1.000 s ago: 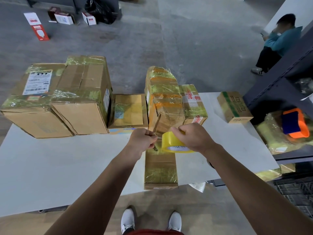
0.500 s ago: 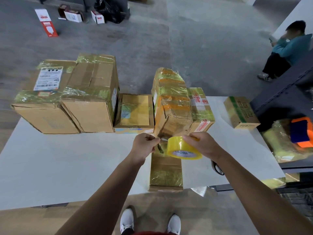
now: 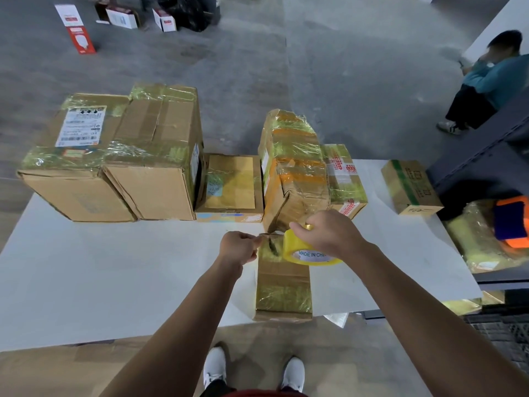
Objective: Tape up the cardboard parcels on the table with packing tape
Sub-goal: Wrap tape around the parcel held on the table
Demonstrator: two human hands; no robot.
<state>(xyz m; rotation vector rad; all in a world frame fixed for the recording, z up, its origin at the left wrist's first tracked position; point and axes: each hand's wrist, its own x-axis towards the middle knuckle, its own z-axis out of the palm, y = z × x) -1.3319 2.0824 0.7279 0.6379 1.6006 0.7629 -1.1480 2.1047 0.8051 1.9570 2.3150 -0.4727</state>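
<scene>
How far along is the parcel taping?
Done: the back-row boxes already show glossy tape. In hand: right hand grips the tape roll, left hand pinches its loose end above the long parcel. Left: laying that strip; the small green-striped box may need tape.

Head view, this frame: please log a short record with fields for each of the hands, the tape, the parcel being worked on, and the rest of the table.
left hand: pinches the tape end
right hand: grips the tape roll from above
tape roll: yellow, held over the long parcel
long parcel: lies flat on the white table, near end at the front edge
other parcels: a row along the table's far side
green-striped box: stands apart at the right
</scene>
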